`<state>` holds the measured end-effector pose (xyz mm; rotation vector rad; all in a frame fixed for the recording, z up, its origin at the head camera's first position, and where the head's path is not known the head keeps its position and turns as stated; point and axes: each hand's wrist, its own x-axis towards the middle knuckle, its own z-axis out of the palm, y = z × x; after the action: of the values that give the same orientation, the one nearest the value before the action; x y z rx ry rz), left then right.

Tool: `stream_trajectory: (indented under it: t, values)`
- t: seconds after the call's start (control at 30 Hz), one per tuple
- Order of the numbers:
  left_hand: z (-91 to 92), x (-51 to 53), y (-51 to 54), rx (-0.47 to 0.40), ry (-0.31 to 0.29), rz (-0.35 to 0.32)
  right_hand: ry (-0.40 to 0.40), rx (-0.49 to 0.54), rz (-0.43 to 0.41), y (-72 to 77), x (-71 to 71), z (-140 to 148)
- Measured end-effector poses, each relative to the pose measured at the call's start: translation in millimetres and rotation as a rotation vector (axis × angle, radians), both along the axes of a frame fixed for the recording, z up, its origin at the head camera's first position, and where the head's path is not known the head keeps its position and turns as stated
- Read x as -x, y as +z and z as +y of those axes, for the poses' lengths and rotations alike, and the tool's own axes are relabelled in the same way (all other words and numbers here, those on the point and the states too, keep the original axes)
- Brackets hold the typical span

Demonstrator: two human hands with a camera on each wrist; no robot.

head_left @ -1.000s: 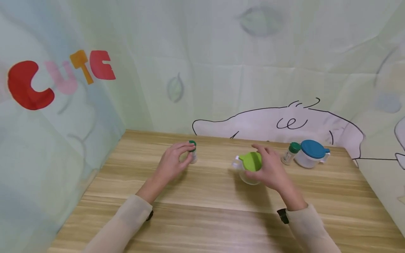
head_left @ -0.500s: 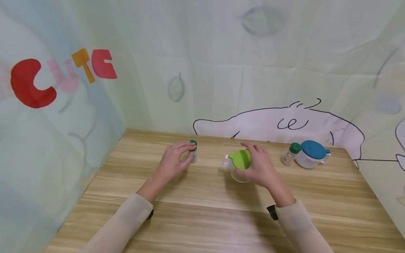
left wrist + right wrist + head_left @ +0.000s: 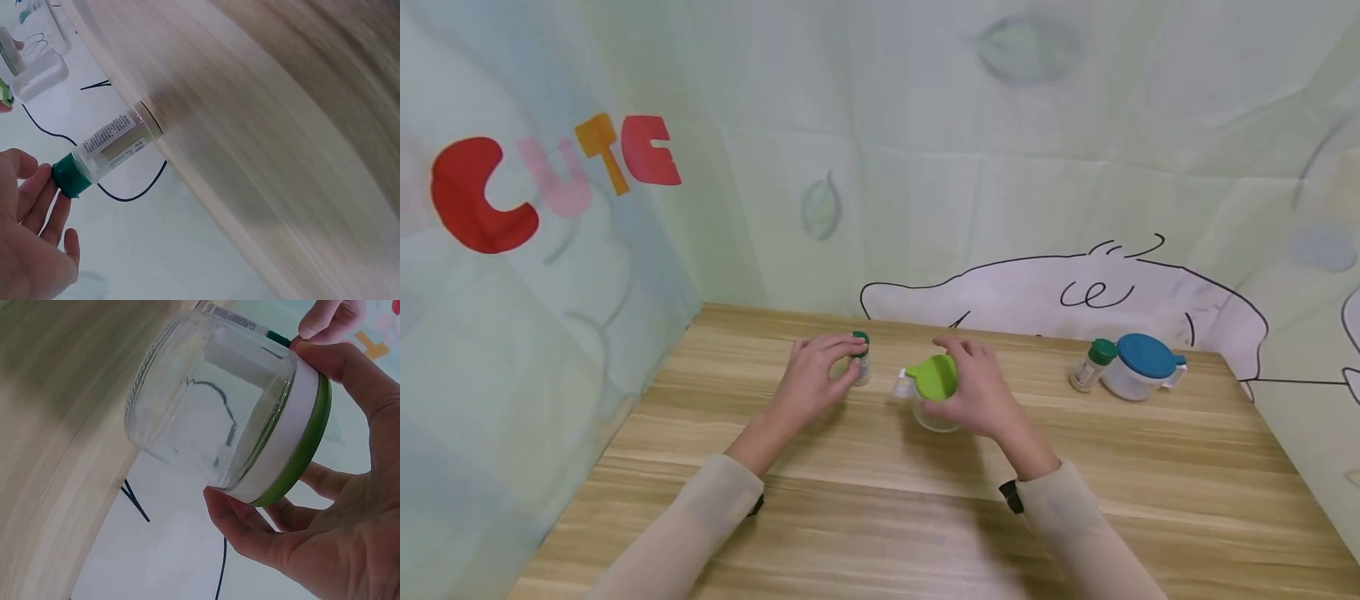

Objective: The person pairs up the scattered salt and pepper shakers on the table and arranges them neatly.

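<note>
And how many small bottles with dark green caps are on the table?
2. One bottle is at the left hand; the second bottle stands beside the blue-lidded jar.

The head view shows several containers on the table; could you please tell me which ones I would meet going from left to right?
First green-capped bottle, lime-lidded jar, second green-capped bottle, blue-lidded jar.
</note>
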<state>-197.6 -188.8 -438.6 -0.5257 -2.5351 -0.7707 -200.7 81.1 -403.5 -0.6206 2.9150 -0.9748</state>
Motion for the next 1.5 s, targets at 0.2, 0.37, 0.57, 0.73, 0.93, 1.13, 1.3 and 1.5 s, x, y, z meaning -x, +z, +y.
stream_trajectory:
  t: [0.2,0.37,0.57,0.73,0.93,1.13,1.3,1.5]
  values:
    - [-0.4,0.0,-1.1,-0.005,-0.007,0.004,0.009,0.000,-0.034,-4.4,3.0,-13.4]
    - [-0.5,0.4,-0.9,-0.009,-0.007,0.005,0.033,0.004,-0.029,-5.9,5.5,-21.4]
    - [-0.9,1.3,-0.4,-0.008,-0.007,0.009,0.066,-0.011,-0.016,-5.5,8.0,-28.4]
    - [-1.3,2.1,-1.5,-0.012,-0.011,0.010,0.069,-0.029,-0.010,-5.6,10.9,-33.4]
    - [-2.2,1.5,-1.5,-0.016,-0.014,0.017,0.095,-0.043,-0.011,-5.4,16.6,-41.0]
    - [-2.8,2.0,-0.9,-0.010,-0.016,0.014,0.114,-0.038,-0.024,-6.9,21.7,-44.9]
    - [-2.3,3.2,0.4,0.006,-0.014,0.010,0.133,-0.047,-0.019,-7.0,26.1,-47.6]
    - [-3.0,2.4,-0.3,0.007,-0.010,0.007,0.169,-0.057,-0.005,-9.1,31.2,-51.1]
